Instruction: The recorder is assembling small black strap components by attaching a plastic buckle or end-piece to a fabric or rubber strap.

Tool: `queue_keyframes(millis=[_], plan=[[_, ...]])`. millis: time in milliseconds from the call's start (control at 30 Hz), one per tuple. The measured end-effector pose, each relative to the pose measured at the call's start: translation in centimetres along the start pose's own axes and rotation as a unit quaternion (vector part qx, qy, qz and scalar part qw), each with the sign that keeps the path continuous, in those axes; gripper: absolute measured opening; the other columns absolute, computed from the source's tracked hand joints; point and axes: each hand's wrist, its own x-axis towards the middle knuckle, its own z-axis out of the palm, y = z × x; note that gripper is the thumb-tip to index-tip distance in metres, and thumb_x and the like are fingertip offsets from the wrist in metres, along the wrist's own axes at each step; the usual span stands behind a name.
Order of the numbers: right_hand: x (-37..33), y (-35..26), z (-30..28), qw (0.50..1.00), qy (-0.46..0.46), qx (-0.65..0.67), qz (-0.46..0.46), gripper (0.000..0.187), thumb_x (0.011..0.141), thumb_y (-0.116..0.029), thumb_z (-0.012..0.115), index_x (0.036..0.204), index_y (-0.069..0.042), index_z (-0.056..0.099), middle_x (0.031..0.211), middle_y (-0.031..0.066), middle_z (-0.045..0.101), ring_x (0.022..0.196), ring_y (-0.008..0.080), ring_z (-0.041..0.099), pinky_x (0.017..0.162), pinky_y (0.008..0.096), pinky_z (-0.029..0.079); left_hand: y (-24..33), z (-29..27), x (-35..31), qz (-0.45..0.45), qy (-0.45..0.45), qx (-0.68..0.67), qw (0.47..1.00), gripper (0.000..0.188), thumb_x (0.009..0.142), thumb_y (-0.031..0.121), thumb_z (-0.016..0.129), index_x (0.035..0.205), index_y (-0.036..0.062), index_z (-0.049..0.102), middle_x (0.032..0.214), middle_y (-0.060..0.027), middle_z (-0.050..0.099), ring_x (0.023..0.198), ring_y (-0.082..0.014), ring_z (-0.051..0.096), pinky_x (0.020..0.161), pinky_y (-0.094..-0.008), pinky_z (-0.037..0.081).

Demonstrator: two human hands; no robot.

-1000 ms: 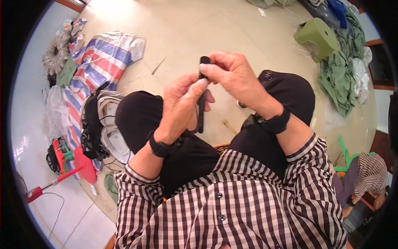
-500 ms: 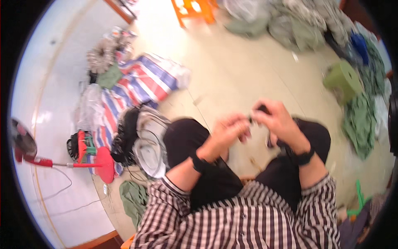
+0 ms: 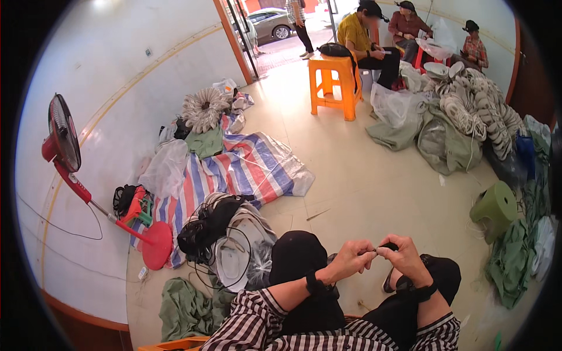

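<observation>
Above my knees, my left hand [image 3: 351,260] and my right hand [image 3: 404,257] meet with their fingertips almost touching. A small black object [image 3: 389,246] shows in the curl of my right fingers; its kind is too small to tell. My left thumb and forefinger are pinched at the same spot, and what lies between them is hidden. Left of my knee stands a clear plastic bag [image 3: 260,248] with white pieces in it, and a black cable bundle [image 3: 205,231] lies on top.
A red fan [image 3: 157,243] and a striped sheet [image 3: 252,167] are on the left. An orange stool [image 3: 333,88] stands ahead, with seated people beyond it. Coiled white cords [image 3: 462,111] and sacks are heaped at the right, near a green stool [image 3: 494,207].
The view has tilted up, bringing the doorway and seated people into sight. My hands appear lower in the picture, still close together, with the black object still in the right.
</observation>
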Motion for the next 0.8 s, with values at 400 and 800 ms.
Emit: queue_keyframes(millis=[400,800], plan=[[-4.6,-5.3,-2.9,0.996,-0.016,0.03,0.078,0.008,0.078,-0.003,0.061,0.082,0.004,0.06,0.061,0.0065,0.059,0.053,0.0118,0.057,0.049,0.0245,0.044,3.8,2.2,-2.2,0.182,0.007,0.21,0.96,0.008,0.082,0.005,0.058,0.089,0.0021,0.058,0.055,-0.0068,0.054,0.047,-0.0139,0.052,0.046,-0.0275,0.04],[-20.9,1.8,-9.5,0.858,0.453,0.22,0.1,0.016,0.09,-0.014,0.051,0.076,-0.007,0.05,0.063,-0.0013,0.042,0.057,0.0071,0.042,0.054,0.0227,0.036,4.5,3.2,-4.9,0.119,-0.094,0.213,0.965,0.011,0.079,-0.001,0.057,0.089,-0.0001,0.062,0.066,-0.008,0.059,0.055,-0.0103,0.058,0.05,-0.0235,0.047]])
